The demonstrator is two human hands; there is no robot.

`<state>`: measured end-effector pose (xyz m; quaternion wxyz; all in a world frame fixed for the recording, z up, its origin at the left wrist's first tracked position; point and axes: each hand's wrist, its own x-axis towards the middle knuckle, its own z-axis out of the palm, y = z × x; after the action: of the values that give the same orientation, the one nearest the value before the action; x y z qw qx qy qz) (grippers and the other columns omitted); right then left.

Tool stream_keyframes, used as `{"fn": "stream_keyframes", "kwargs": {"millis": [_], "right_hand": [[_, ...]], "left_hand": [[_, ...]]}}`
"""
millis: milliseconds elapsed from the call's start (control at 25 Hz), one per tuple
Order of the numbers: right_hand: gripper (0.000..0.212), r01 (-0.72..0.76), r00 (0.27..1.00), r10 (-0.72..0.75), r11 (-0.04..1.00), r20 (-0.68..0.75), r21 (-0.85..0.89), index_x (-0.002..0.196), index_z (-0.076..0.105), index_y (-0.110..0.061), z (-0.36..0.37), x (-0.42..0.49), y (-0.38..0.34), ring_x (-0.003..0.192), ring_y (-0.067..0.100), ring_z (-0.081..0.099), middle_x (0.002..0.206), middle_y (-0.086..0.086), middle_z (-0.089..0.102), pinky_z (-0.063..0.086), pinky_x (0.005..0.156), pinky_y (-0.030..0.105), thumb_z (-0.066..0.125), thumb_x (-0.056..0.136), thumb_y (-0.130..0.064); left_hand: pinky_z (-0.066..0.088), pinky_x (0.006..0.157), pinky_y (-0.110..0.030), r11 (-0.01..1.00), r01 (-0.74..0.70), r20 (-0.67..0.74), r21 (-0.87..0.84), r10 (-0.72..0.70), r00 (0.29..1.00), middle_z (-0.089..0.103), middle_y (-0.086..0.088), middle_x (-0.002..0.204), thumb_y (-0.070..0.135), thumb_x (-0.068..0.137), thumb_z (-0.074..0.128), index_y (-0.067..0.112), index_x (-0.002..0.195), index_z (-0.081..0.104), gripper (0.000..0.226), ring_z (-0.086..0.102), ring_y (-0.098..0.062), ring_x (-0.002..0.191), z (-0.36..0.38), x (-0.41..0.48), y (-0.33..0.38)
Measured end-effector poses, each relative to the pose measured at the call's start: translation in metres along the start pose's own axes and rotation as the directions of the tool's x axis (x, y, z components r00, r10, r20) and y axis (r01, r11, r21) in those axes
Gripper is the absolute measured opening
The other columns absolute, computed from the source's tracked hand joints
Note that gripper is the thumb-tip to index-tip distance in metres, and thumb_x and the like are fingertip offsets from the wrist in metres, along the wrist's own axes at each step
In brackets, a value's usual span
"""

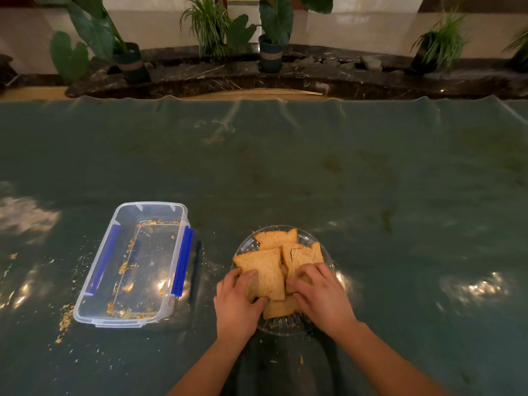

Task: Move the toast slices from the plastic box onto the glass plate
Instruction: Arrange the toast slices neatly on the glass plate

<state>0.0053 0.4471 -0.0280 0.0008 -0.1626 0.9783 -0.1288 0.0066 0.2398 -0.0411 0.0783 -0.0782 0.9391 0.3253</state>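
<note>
Several brown toast slices [268, 267] lie overlapping on the round glass plate [285, 327] near the table's front middle. My left hand [235, 301] grips the near-left edge of the front slice, thumb under it. My right hand [320, 292] rests curled on the slices at the right, fingers pressing on a slice. The clear plastic box [131, 264] with blue clips stands to the left of the plate and holds only crumbs.
A green table cover [285, 167] under clear film spans the view. Crumbs [65, 321] are scattered left of the box. A dark pen [195, 270] lies between box and plate. Potted plants [271, 38] stand on a dark ledge beyond the table.
</note>
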Motion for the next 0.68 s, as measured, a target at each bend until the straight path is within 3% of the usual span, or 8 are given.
{"fn": "stream_keyframes", "kwargs": {"millis": [200, 360, 560, 680], "right_hand": [[0.008, 0.072, 0.996, -0.072, 0.997, -0.046, 0.0, 0.089, 0.074, -0.028, 0.004, -0.008, 0.009, 0.093, 0.016, 0.056, 0.099, -0.009, 0.063, 0.052, 0.075, 0.031, 0.069, 0.083, -0.029], [0.008, 0.08, 0.995, -0.079, 0.996, -0.056, 0.026, 0.09, 0.073, -0.028, 0.007, -0.009, 0.011, 0.093, 0.016, 0.056, 0.099, -0.008, 0.063, 0.051, 0.076, 0.031, 0.069, 0.084, -0.028], [0.006, 0.025, 0.992, -0.012, 0.994, -0.123, 0.106, 0.089, 0.072, -0.024, 0.002, -0.016, 0.01, 0.09, 0.015, 0.056, 0.093, -0.008, 0.064, 0.049, 0.076, 0.03, 0.069, 0.084, -0.026], [0.007, -0.09, 0.982, 0.112, 0.985, -0.151, 0.146, 0.078, 0.07, -0.023, 0.003, -0.035, 0.01, 0.076, 0.012, 0.053, 0.076, -0.011, 0.065, 0.048, 0.067, 0.03, 0.071, 0.084, -0.027]], "left_hand": [[0.034, 0.107, -0.04, 1.0, -0.006, -0.01, -0.026, 0.006, 1.0, 0.045, 0.004, 0.141, 0.036, 0.073, 0.079, 0.036, 0.128, 0.058, 0.059, 0.038, -0.019, 0.13, 0.001, 0.001, -0.001], [0.037, 0.106, -0.039, 0.999, -0.011, -0.025, -0.032, 0.01, 1.0, 0.046, 0.001, 0.141, 0.038, 0.077, 0.076, 0.033, 0.128, 0.059, 0.054, 0.039, -0.02, 0.13, 0.0, -0.002, 0.001], [0.037, 0.105, -0.042, 0.981, -0.071, -0.033, 0.182, 0.078, 0.996, 0.041, -0.003, 0.145, 0.044, 0.081, 0.07, 0.034, 0.134, 0.052, 0.057, 0.037, -0.024, 0.132, -0.001, -0.012, 0.006], [0.043, 0.089, -0.039, 0.982, -0.106, -0.135, 0.159, 0.128, 0.982, 0.056, -0.005, 0.117, 0.032, 0.072, 0.081, 0.023, 0.113, 0.063, 0.046, 0.052, -0.024, 0.109, -0.002, -0.02, -0.001]]}}
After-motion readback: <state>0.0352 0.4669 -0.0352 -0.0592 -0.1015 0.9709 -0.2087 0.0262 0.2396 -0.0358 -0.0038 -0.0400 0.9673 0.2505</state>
